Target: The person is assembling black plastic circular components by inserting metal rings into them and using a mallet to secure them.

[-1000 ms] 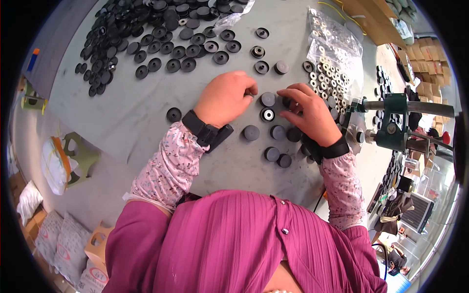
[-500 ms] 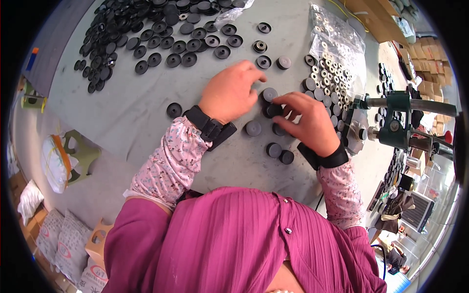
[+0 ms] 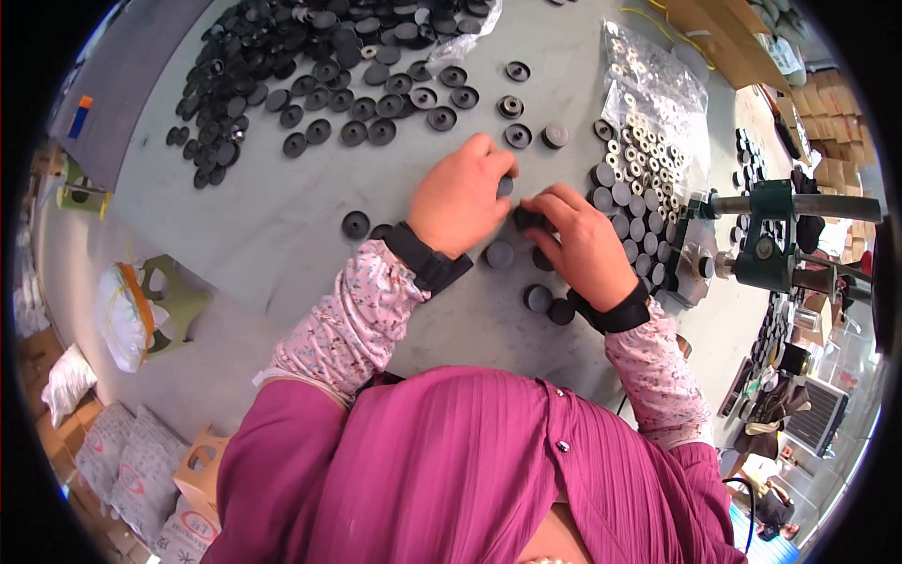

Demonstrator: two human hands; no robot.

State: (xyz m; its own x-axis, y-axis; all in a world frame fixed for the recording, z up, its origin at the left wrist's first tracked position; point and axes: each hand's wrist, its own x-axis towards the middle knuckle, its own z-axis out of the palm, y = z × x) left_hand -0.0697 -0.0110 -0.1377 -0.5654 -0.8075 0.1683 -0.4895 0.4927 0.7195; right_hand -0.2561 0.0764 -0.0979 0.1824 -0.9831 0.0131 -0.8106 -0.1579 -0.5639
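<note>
My left hand [image 3: 458, 195] pinches a round grey cap [image 3: 505, 185] between thumb and fingers, above the grey worktable [image 3: 282, 230]. Just right of it, my right hand [image 3: 590, 246] grips a black round cap [image 3: 528, 219], partly hidden by its fingers. Nearer my body lie a grey cap [image 3: 499, 254], another cap [image 3: 542, 259] half under my right hand, and a pair of caps [image 3: 538, 298] side by side. Beyond my hands sit a grey-topped cap [image 3: 555, 136], an open black cap [image 3: 518, 136] and a cap with a metal ring [image 3: 510, 106] in it.
A big heap of black caps [image 3: 272, 56] covers the far left. At right, a clear plastic bag [image 3: 653, 70] lies by many metal rings [image 3: 644, 155] and rows of grey caps [image 3: 637, 228]. A green bench press [image 3: 772, 235] stands at the right edge.
My left hand has closed on the grey cap that lay on the table beside it. My right hand keeps the black cap. The whole view has shifted slightly.
</note>
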